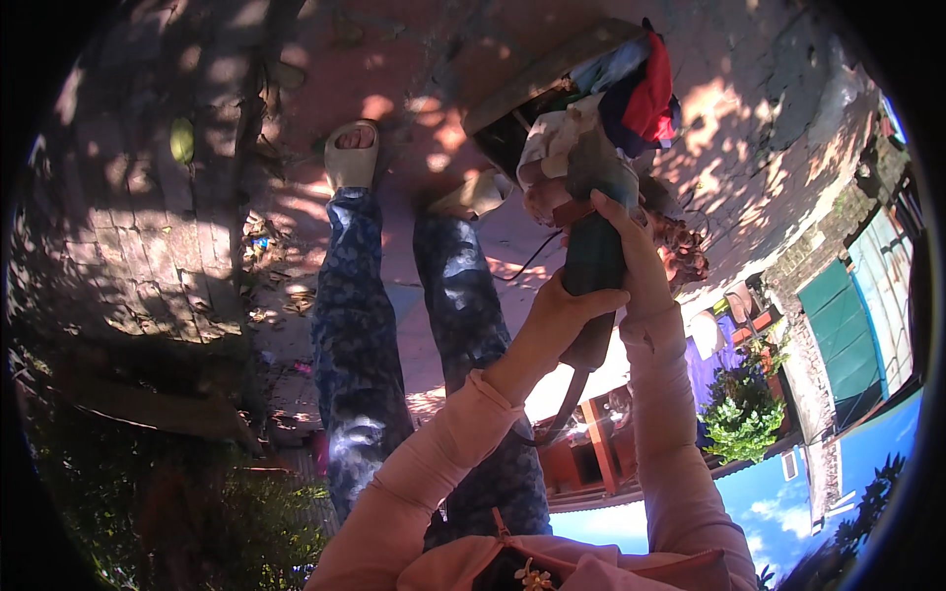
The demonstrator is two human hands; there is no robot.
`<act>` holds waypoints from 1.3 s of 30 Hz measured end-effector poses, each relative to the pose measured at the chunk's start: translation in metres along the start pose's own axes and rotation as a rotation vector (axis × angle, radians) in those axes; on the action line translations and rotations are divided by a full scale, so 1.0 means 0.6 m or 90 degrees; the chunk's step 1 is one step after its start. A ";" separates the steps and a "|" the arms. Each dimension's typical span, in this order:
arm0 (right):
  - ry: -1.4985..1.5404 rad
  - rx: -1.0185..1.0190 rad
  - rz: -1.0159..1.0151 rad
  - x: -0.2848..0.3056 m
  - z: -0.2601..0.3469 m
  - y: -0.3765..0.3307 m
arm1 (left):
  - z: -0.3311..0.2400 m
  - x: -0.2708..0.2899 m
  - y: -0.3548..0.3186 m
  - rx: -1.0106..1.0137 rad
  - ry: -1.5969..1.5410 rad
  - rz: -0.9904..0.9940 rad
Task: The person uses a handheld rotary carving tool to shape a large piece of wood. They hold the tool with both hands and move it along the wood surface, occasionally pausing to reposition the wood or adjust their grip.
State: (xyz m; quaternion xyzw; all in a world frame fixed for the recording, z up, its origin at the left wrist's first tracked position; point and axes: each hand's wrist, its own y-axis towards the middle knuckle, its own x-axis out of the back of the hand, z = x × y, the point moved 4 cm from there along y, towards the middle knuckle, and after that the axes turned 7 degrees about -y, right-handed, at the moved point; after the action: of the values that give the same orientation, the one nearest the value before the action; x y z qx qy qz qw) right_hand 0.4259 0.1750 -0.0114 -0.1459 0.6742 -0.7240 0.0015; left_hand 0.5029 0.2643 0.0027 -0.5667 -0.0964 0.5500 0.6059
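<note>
Held out in front of me is a corded power tool [594, 258] with a dark green cylindrical body, shaped like an angle grinder. My left hand [574, 307] wraps around its rear part, thumb across the body. Further forward, my right hand [623, 225] grips it from the right side. A dark cable [565, 409] hangs from the tool's back end. The tool's front end is in shade and overlaps a pale, lumpy bundle [547, 148], so what sits on its tip cannot be made out. Just beyond lie red cloth [654, 94] and dark navy cloth [618, 113].
Behind the bundle stands a tilted open box [562, 67] with mixed contents. A thin black cord [529, 262] runs over the paving by my sandalled feet [353, 158]. Reddish crumpled pieces [682, 251] lie to the right. Brickwork [148, 246] borders the left side.
</note>
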 end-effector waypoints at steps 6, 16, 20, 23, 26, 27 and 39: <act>-0.107 0.020 0.050 -0.004 0.007 0.010 | 0.004 -0.003 -0.012 0.000 -0.066 -0.016; 0.071 0.040 -0.017 0.011 -0.029 -0.015 | 0.016 0.013 0.006 -0.005 0.092 -0.004; 0.139 0.060 -0.022 0.027 -0.047 -0.008 | 0.009 0.013 0.017 0.038 0.189 0.000; 0.151 0.038 0.003 0.019 -0.065 -0.024 | 0.022 0.029 -0.011 0.013 0.239 -0.048; 0.157 0.042 0.027 0.008 -0.095 -0.041 | 0.034 0.034 -0.055 -0.007 0.209 -0.065; 0.161 0.045 0.035 0.006 -0.103 -0.045 | 0.044 0.037 -0.065 -0.012 0.195 -0.087; 0.261 0.050 0.025 0.035 -0.113 0.003 | 0.015 0.044 0.000 0.037 0.353 -0.029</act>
State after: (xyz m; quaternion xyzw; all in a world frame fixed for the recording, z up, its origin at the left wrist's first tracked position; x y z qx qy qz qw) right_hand 0.3911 0.2367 -0.0122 0.0176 0.6341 -0.7643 -0.1160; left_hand 0.5063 0.2899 -0.0079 -0.6759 0.0762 0.3625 0.6371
